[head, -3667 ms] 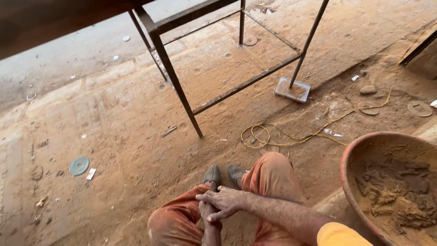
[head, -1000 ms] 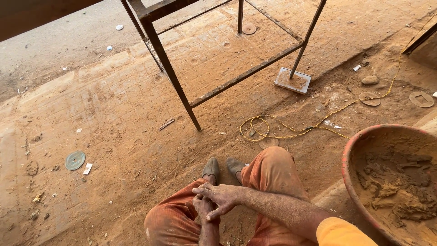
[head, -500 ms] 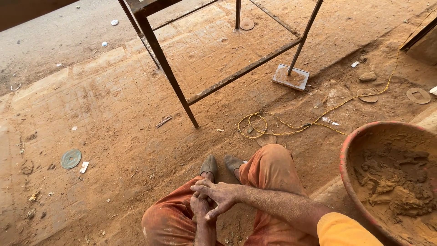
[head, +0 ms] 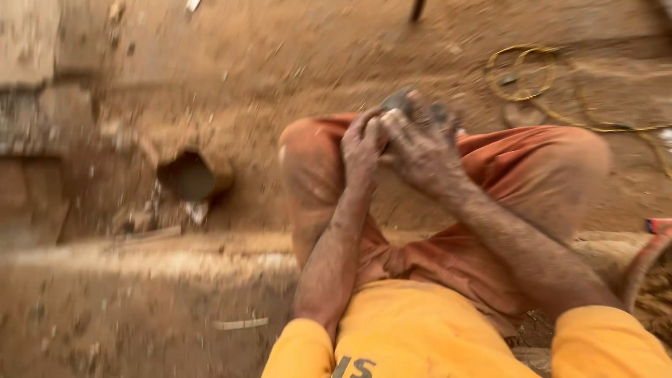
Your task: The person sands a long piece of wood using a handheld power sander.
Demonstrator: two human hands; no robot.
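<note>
- The left hand (head: 362,145) and right hand (head: 420,150) are pressing together, fingers wrapped over each other, holding nothing, above the knees in orange trousers (head: 532,161).
- Dusty reddish dirt ground (head: 280,56) is spreading all around.
- A yellow cord (head: 553,91) is lying coiled at two o'clock.
- A dark hole (head: 185,175) is gaping at nine o'clock.
- A basin rim (head: 640,269) is showing at four o'clock.

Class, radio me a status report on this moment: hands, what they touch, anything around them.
Left hand and right hand clasped together between the knees, holding nothing visible. Picture blurred. Yellow cord coiled on the dirt beyond the right knee; nothing on the hands.
</note>
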